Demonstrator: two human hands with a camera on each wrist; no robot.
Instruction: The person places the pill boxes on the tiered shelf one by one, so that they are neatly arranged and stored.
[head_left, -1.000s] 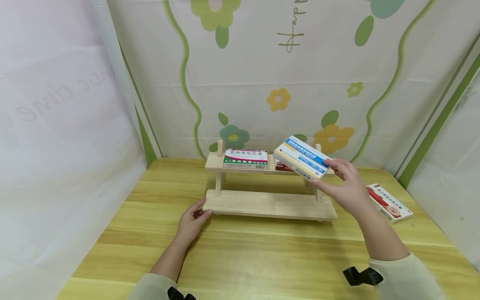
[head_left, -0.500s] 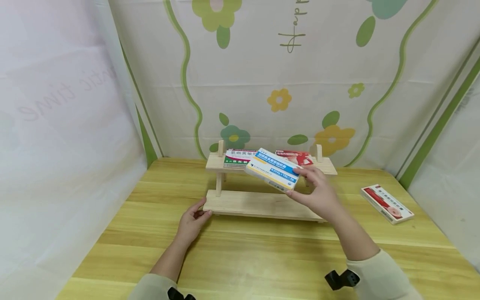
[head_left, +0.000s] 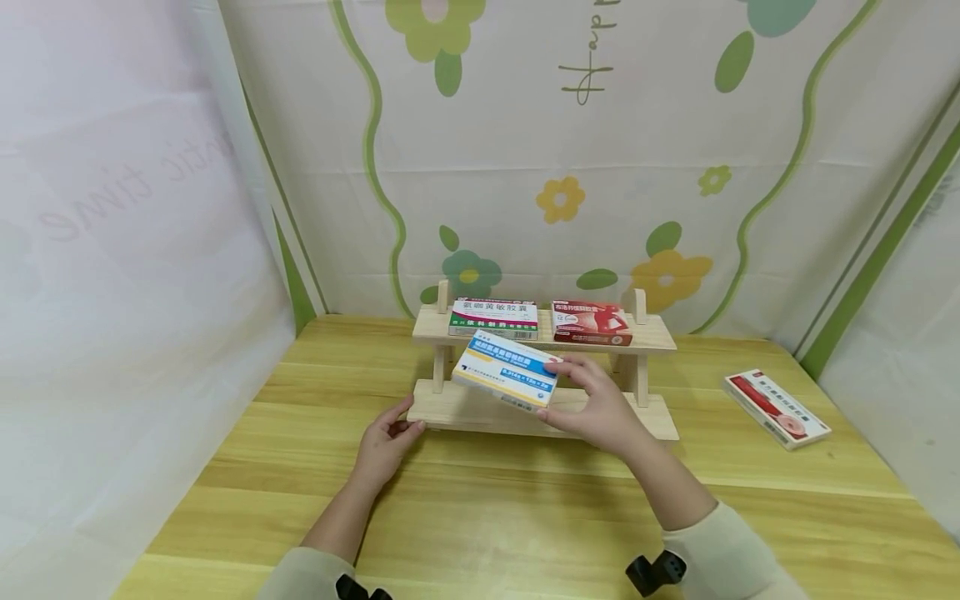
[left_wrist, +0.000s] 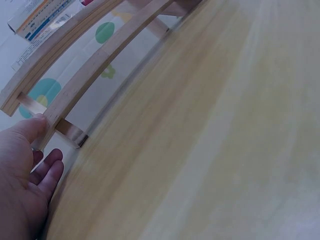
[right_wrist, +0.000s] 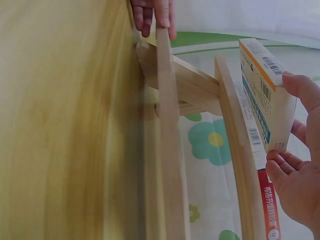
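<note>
A white, blue and yellow medicine box (head_left: 506, 367) is pinched at its right end between the thumb and fingers of my right hand (head_left: 600, 412). It tilts in the air in front of the two-tier wooden shelf (head_left: 442, 405), overlapping the lower tier in the head view. The right wrist view shows the barcoded side of this box (right_wrist: 261, 80). My left hand (head_left: 386, 446) grips the left end of the lower tier, thumb on one face and fingers by the other, as the left wrist view shows with the left hand (left_wrist: 25, 175).
On the upper tier lie a white, green and magenta medicine box (head_left: 493, 318) and a red medicine box (head_left: 592, 323). Another red and white box (head_left: 777, 408) lies on the wooden table (head_left: 480, 517) at right. A flower-printed cloth (head_left: 480, 142) stands behind the shelf.
My right hand has carried the blue and white box leftward and down, from before the upper tier's right side to before the lower tier. The left hand stays on the shelf.
</note>
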